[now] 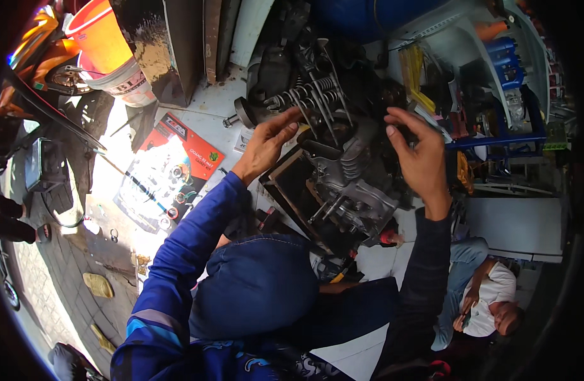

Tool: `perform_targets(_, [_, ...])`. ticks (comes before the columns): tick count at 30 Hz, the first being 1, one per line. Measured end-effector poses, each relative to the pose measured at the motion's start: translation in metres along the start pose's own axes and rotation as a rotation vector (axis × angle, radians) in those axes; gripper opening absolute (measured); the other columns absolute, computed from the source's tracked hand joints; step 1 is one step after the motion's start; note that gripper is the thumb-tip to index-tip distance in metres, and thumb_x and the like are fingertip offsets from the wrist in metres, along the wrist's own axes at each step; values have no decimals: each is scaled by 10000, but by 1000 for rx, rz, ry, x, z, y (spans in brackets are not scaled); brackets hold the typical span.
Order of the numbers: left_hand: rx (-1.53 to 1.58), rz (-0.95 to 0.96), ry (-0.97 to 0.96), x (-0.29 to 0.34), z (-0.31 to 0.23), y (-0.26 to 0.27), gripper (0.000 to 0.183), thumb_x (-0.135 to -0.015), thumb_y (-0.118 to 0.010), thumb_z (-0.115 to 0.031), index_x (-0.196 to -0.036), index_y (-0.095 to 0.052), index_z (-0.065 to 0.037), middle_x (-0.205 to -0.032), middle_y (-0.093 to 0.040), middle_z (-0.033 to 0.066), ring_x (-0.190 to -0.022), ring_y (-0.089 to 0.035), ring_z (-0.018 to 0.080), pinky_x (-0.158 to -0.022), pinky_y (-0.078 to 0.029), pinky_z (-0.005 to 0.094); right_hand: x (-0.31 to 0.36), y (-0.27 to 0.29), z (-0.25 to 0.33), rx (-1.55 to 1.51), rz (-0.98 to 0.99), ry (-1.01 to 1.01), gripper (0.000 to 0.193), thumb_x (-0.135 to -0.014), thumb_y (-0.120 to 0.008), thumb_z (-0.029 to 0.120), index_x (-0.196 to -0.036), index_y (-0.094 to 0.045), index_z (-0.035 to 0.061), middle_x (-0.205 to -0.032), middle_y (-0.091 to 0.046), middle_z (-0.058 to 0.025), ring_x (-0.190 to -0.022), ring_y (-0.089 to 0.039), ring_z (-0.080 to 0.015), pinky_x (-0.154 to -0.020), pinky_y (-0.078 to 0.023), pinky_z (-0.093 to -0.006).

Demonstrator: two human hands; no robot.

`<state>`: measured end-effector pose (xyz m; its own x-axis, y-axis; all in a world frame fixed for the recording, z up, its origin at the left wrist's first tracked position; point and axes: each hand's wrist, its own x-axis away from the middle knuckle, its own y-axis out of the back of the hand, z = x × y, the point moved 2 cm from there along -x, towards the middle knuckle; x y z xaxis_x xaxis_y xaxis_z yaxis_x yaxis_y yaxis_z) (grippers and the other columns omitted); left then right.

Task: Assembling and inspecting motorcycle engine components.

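Note:
A grey motorcycle engine case [362,197] sits tilted in front of me, with long metal studs [322,101] rising from its far end. At the left of these studs is my left hand [266,145], its fingers stretched toward them and the thumb slightly apart. Whether its fingertips touch a stud, I cannot tell. My right hand [424,159] hovers right of the engine, fingers spread and curved, holding nothing that shows. Beyond the studs lie dark engine parts with coil springs [305,95]. Under the engine is a dark-edged box frame [284,174].
A red gasket-set package [203,155] lies on the tiles at left, partly in glaring sunlight. Farther off are an orange bucket [105,41] and motorcycle parts. On the right stand a shelf rack with a blue part [504,63] and a white cabinet [514,225]. Another person [495,298] sits at lower right.

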<state>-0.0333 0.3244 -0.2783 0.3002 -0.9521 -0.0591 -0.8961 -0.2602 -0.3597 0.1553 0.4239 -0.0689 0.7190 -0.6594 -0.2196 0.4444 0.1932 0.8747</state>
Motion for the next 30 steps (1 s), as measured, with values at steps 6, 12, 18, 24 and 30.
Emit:
perform_targets(6, [-178,4,70,4,-17,36,382,-993,-465,-165,-1321,-552,12,-1180,-669,91,-1052,-593,168,-874,-466,297,81,36,-50,-79,-173,-457,385,-912,-685,220,-1212,-633,-16,-1003,-703,-105,-955,-638,-146,-842,-484,-268])
perform_targets(12, [-412,428,556,-8,-33,47,361,-979,-452,-111,-1285,-544,55,-1057,-694,165,-875,-671,204,-773,-550,320,174,5,-120,-373,-88,-1083,912,-821,-574,722,-1473,-344,127,-1294,-548,-124,-1055,-585,-288,-828,-485,-448])
perform_targets(18, [-416,623,973,-11,-18,51,356,-1017,-399,-109,-1330,-492,33,-1020,-693,210,-801,-688,240,-673,-579,331,208,-41,-139,-962,-32,-1280,1039,-732,-566,823,-1480,-321,145,-1415,-429,-138,-1114,-532,-385,-879,-447,-561])
perform_targets(24, [-254,574,861,24,-2,-16,414,-963,-478,-102,-1359,-458,17,-1114,-665,170,-903,-650,222,-718,-550,334,215,-54,-143,-1028,-147,-1303,1149,-685,-519,886,-1540,-224,177,-1544,-284,-170,-1244,-442,-436,-1041,-262,-618])
perform_targets(30, [-170,333,652,44,38,-37,376,-942,-475,-164,-1237,-570,50,-1113,-668,181,-876,-673,236,-762,-545,327,224,-64,-141,-1095,-73,-1269,1165,-667,-433,936,-1563,-130,256,-1579,-236,-152,-1302,-378,-493,-1064,-234,-611])
